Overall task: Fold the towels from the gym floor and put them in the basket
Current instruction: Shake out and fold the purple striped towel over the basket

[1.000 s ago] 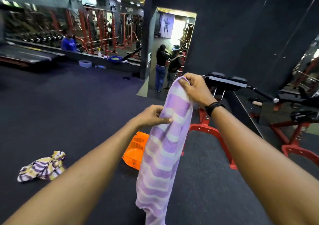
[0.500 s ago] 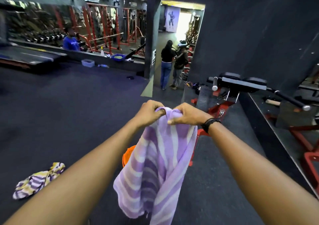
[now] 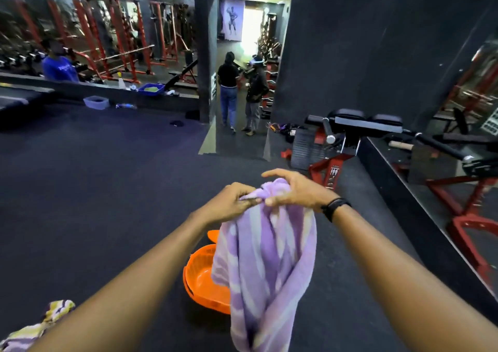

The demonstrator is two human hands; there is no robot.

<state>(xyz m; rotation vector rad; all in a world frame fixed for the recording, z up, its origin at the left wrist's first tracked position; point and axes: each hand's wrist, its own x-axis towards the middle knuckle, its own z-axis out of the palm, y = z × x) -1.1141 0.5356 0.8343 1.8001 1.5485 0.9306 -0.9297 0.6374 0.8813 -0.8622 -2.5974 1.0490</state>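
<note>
Hands together at chest height, left hand point(image 3: 231, 202) and right hand point(image 3: 296, 192) both pinching purple striped towel point(image 3: 265, 265) over orange basket point(image 3: 200, 281).

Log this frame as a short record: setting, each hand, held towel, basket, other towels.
setting: gym floor, dark matting
left hand: pinches the top edge of the purple striped towel
right hand: grips the same edge, index finger extended
purple striped towel: hanging in the air, not yet folded
orange basket: on the floor, partly behind the towel
yellow and purple towel: crumpled on the floor
</note>
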